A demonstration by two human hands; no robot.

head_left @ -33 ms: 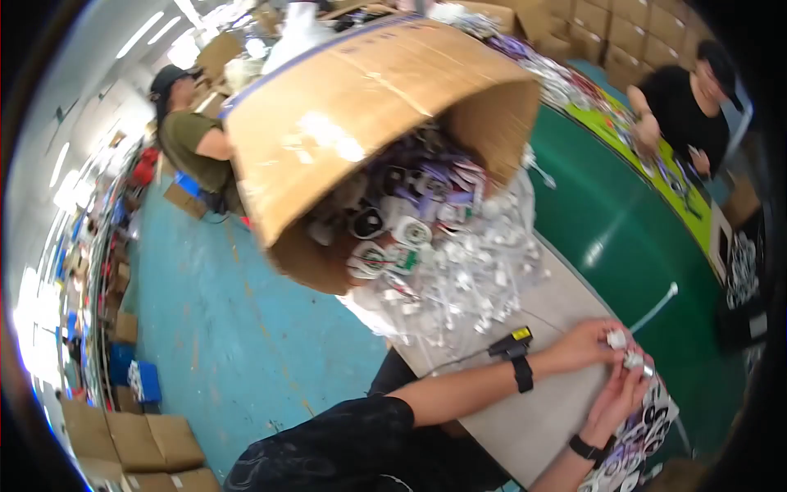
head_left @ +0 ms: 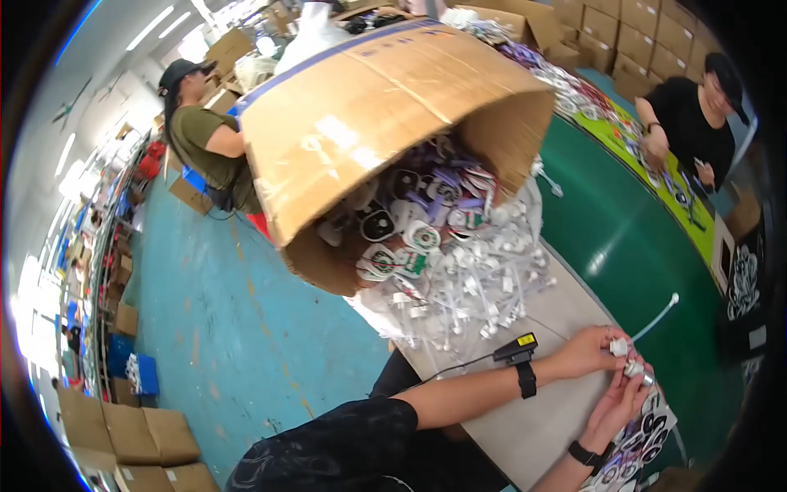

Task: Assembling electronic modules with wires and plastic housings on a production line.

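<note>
Where left hand (head_left: 584,354) and right hand (head_left: 613,403) nearly meet: below right of the carton (head_left: 369,111), the left pinches a white fitting (head_left: 619,348), the right's fingers curl closed around a silver-and-white piece (head_left: 639,373).
Tabletop (head_left: 508,426): pale, below the carton, white tubed parts (head_left: 484,271) heaped at its mouth.
Green surface (head_left: 586,221): glossy, right of the carton.
Floor (head_left: 205,303): scuffed blue, left of the carton.
Boxes (head_left: 639,45): stacked beyond the carton, rightward.
Printing (head_left: 403,43): blue, along the carton's top, too blurred to read.

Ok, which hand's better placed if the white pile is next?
Left, likely: the left hand is nearer the pile; the right hand is farther off, beside the round parts. Both look occupied, though: white cap in the left, silver piece in the right.
</note>
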